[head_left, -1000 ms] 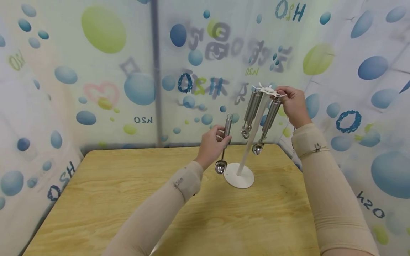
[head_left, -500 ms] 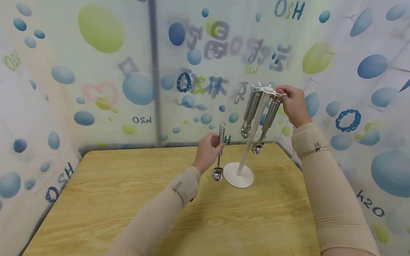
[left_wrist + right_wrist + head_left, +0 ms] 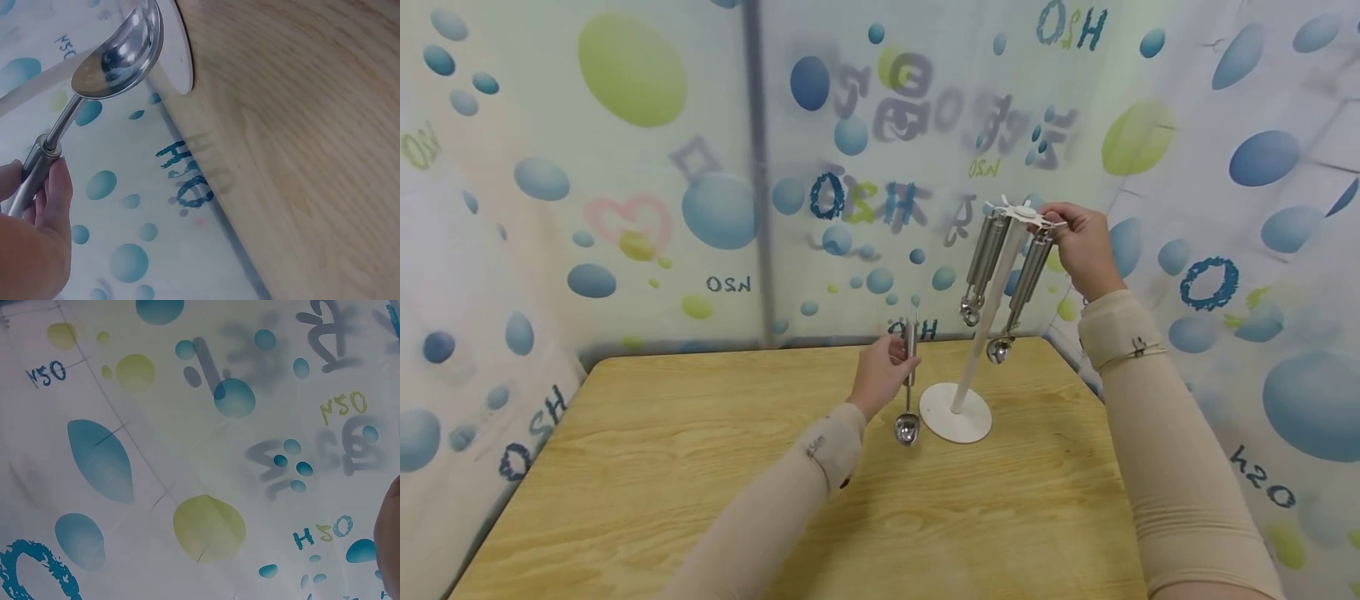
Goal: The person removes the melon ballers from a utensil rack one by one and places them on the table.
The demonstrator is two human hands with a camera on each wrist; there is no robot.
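Observation:
My left hand point(image 3: 880, 371) pinches a steel scoop point(image 3: 907, 429) by its cylindrical handle, the handle upright and the oval bowl lowest. The left wrist view shows the shiny bowl of this scoop point(image 3: 119, 62) close up, with thumb and fingers of the left hand point(image 3: 40, 244) on the handle. Just right of it stands a white utensil stand point(image 3: 976, 367) with a round base. At its hooked top, my right hand point(image 3: 1086, 250) grips the rim from the right, fingertips partly hidden. Several metal-handled utensils point(image 3: 988, 254) hang from the hooks, one ending in a round bowl.
The stand's base rests on a wooden table point(image 3: 715, 450) near its back edge. Behind and beside the table hangs a pale curtain point(image 3: 820, 275) printed with blue and green bubbles. The right wrist view shows mostly this curtain and a sliver of hand.
My left hand has lowered the scoop and moved it slightly left, away from the hanging utensils. The right hand has kept its place on the stand's top.

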